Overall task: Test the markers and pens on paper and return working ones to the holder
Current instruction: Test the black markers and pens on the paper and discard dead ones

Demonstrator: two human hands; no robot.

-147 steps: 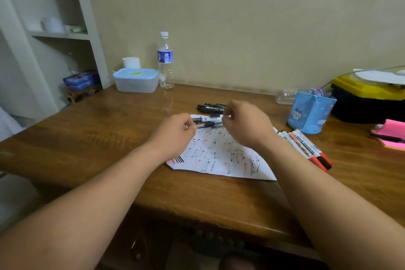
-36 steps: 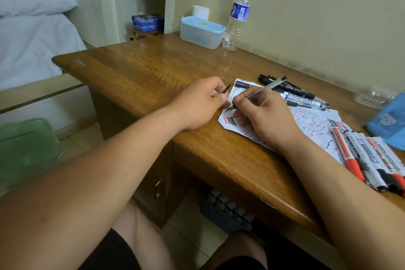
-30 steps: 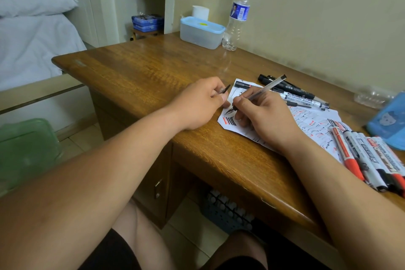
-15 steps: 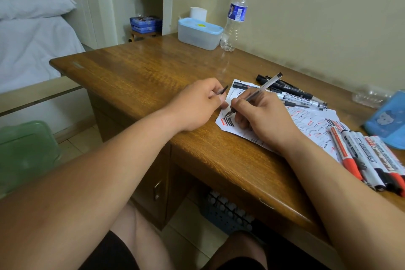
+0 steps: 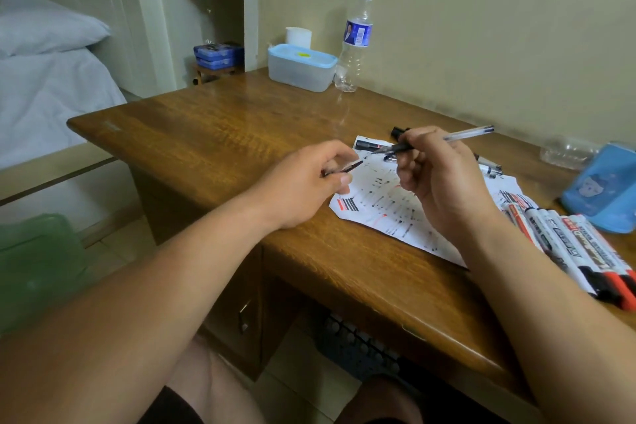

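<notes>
Wooden desk point(image 5: 241, 134) | right hand point(image 5: 437, 182) pinches uncapped gel pen point(image 5: 461, 137) above scribbled paper point(image 5: 389, 203), tip toward cap point(image 5: 347, 168) pinched by left hand point(image 5: 303, 189), likely for recapping | blue holder point(image 5: 605, 196) right of paper

We log one clear pen point(image 5: 447, 139) with a dark grip, uncapped, held nearly level in the right hand point(image 5: 437, 182), its tip pointing toward the left hand point(image 5: 303, 189). The left hand's fingers pinch its dark cap point(image 5: 344, 169). White paper point(image 5: 385, 203), marked with black and red test strokes, lies flat beneath the right hand. A row of white markers point(image 5: 578, 251) with red and black caps lies side by side just right of the right wrist. The blue holder point(image 5: 605, 193) stands beyond them.
</notes>
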